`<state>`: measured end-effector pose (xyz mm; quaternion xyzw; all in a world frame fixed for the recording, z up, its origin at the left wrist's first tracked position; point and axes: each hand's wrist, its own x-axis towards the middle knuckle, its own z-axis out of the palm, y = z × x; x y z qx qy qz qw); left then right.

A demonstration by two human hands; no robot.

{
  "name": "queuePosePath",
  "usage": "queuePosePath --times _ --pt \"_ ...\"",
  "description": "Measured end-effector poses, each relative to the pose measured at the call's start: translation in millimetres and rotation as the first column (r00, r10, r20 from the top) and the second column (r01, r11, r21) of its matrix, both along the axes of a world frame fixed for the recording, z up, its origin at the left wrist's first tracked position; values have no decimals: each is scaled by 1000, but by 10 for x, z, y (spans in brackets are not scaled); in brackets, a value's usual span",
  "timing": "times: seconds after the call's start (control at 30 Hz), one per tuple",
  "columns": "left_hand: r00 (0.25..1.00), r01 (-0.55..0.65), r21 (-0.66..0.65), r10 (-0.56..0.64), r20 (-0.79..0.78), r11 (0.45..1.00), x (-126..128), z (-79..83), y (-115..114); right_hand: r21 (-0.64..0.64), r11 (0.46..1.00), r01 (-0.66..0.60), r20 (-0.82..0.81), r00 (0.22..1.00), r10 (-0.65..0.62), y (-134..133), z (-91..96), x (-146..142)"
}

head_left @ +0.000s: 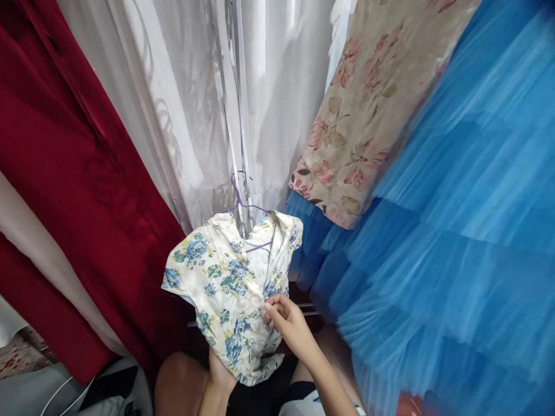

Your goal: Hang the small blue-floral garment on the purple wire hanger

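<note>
A short-sleeved white blouse (236, 289) with blue and yellow-green flowers hangs on a purple wire hanger (238, 199), in the lower middle of the head view. My right hand (288, 323) pinches the blouse's front edge, below the neckline, between thumb and fingers. At the lower left of the blouse is my left hand (222, 372), touching it from beneath near the hem. The cloth hides the left fingers, so whether they grip is unclear. Gathered fabric shows along the bottom hem.
White sheer curtains (277, 86) with pale ribbons (232, 104) hang behind the hanger. Dark red cloth (95, 190) hangs on the left. On the right are a beige floral garment (347, 133) and a layered blue tulle dress (455, 248). The person's knee (180, 381) shows below.
</note>
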<state>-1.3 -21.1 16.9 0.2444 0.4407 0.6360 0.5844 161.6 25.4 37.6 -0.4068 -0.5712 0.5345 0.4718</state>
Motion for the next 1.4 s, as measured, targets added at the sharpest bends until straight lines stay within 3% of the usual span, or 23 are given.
queuePosePath --times 0.13,0.27,0.47,0.7,0.77,0.8,0.83,0.87,0.9,0.93,0.97,1.07,1.13,1.3,1.4 --pt "994 21 22 -24 109 1000 -95 -119 -15 71 995 72 108 991 -80 240 -41 -191" --pt "998 23 64 -27 62 998 -91 -114 71 -1 1000 21 76 997 -21 368 -77 -273" --pt "991 -12 20 9 131 1000 -73 -105 65 13 998 -55 34 998 55 279 6 -290" --pt "998 21 7 -22 65 1000 -269 -139 101 -65 988 -137 -13 991 136 143 84 -355" --pt "997 -72 44 72 8 996 -369 -150 122 -55 986 -156 -2 988 156 111 108 -350" --pt "982 -182 89 186 -40 979 -417 -150 126 -64 985 -163 2 987 163 97 114 -340" --pt "933 -330 154 347 -98 931 -458 -147 124 -81 983 -166 4 986 167 84 115 -327" --pt "840 -478 234 518 -160 847 -485 -139 118 -99 982 -160 4 987 161 74 112 -313" --pt "724 -578 317 652 -226 752 -495 -126 109 -114 983 -144 3 989 146 65 108 -301" --pt "632 -604 386 715 -300 697 -484 -109 100 -122 985 -123 1 992 124 57 104 -294" --pt "598 -560 429 704 -382 708 -449 -92 93 -125 986 -107 1 994 108 48 103 -291" --pt "726 -166 375 371 -579 912 -229 -63 101 -114 987 -113 11 993 115 8 122 -314" --pt "784 -9 319 205 -587 948 -42 -80 119 -94 986 -138 14 990 140 -28 157 -344" --pt "860 -17 278 156 -487 961 230 -108 109 -47 988 -147 -54 988 144 -48 317 -387" --pt "876 -92 329 233 -422 940 232 -73 107 -45 986 -161 -20 987 160 -17 392 -397"
